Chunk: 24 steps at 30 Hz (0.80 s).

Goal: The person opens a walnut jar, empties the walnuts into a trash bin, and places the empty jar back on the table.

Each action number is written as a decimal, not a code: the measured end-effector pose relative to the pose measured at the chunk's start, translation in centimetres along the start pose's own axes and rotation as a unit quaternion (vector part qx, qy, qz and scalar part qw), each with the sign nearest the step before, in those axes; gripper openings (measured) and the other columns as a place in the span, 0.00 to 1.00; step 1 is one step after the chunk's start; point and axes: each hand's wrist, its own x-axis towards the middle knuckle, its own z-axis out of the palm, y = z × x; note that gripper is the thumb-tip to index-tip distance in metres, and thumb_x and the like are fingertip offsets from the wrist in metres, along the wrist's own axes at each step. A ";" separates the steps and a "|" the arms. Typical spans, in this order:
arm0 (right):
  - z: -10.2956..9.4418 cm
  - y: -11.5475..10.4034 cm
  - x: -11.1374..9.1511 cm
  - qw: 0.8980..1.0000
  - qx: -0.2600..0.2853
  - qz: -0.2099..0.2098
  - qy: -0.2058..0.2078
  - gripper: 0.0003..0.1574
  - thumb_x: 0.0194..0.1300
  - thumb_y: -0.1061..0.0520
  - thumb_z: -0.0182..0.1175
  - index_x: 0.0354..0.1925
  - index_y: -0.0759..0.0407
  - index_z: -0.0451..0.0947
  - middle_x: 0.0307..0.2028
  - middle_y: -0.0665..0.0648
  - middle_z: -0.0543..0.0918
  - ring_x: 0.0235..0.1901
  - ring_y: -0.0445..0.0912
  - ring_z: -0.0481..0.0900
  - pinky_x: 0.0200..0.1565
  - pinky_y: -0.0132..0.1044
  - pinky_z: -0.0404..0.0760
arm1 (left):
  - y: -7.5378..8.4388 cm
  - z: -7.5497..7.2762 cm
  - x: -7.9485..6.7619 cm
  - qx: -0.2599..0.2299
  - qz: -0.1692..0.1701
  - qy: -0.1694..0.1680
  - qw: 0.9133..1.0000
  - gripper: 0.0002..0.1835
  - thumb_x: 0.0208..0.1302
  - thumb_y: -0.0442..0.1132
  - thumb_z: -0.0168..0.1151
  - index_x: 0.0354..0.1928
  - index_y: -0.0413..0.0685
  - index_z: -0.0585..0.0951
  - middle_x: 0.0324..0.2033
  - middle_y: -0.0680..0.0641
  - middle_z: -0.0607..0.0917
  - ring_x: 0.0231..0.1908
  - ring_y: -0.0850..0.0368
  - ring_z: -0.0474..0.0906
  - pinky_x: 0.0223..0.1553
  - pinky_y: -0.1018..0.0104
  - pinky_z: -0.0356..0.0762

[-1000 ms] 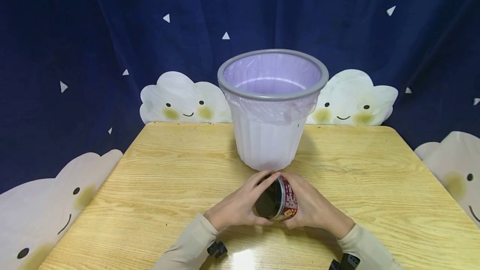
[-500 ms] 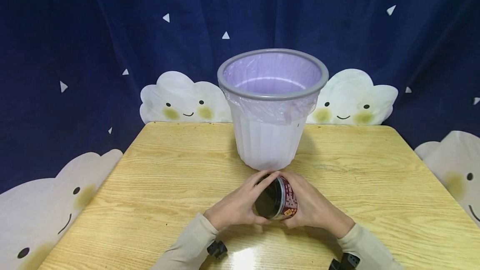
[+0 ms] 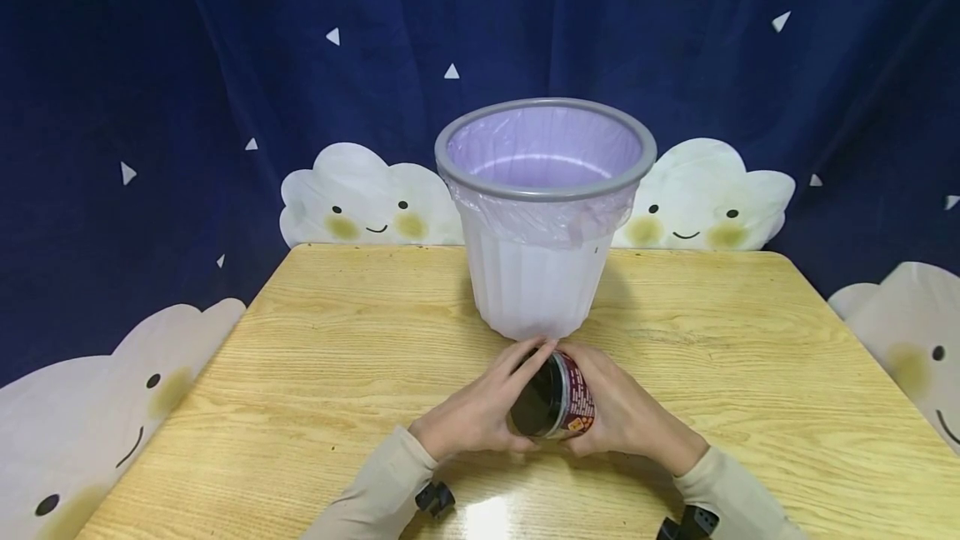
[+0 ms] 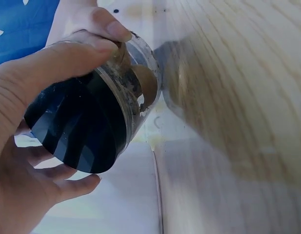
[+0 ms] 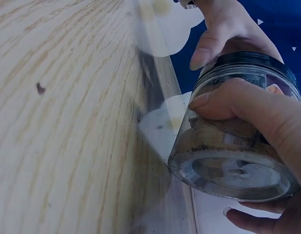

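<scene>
A clear jar (image 3: 579, 397) with a maroon printed label and a black lid (image 3: 536, 407) lies tipped on its side between both hands, close over the tabletop. My left hand (image 3: 480, 411) holds it at the lid end, thumb and fingers spread around the lid's edge. Around the glass body, my right hand (image 3: 622, 407) grips with its thumb on the near side. Brown matter clings inside the glass, and the jar's clear base (image 5: 238, 175) faces the right wrist camera. In the left wrist view the dark lid (image 4: 77, 126) is on the jar.
Just beyond the hands stands a white wastebasket (image 3: 536, 282) with a grey rim and a purple liner bag. The wooden table (image 3: 337, 357) ends at a dark blue curtain (image 3: 375, 7) with cloud cutouts. A small dark speck (image 5: 40, 88) marks the wood.
The left thumb and fingertips have shifted slightly around the lid. The jar, right hand and wastebasket stay where they were.
</scene>
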 end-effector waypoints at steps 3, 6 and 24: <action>0.0 0.0 0.0 1.000 0.002 0.001 -0.002 0.74 0.20 0.45 0.81 0.67 0.62 0.59 0.58 0.59 0.73 0.56 0.53 0.72 0.56 0.51 0.76 | 0.0 0.0 0.0 -0.003 -0.001 -0.001 1.000 0.67 0.42 0.44 0.81 0.76 0.47 0.42 0.71 0.40 0.53 0.70 0.48 0.52 0.68 0.60 0.59; 0.0 0.0 0.0 1.000 0.006 0.000 -0.001 0.74 0.20 0.45 0.81 0.67 0.61 0.60 0.58 0.59 0.73 0.56 0.52 0.72 0.57 0.51 0.76 | 0.0 -0.1 -0.1 0.001 -0.007 0.001 1.000 0.66 0.43 0.45 0.80 0.76 0.47 0.42 0.71 0.39 0.54 0.70 0.48 0.54 0.68 0.61 0.59; 0.0 0.0 0.0 1.000 -0.007 0.012 -0.007 0.74 0.20 0.44 0.80 0.67 0.62 0.60 0.57 0.60 0.73 0.55 0.53 0.73 0.55 0.51 0.77 | 0.2 -0.1 0.0 -0.003 -0.002 0.007 1.000 0.67 0.39 0.46 0.82 0.76 0.53 0.45 0.71 0.41 0.55 0.70 0.48 0.54 0.67 0.60 0.62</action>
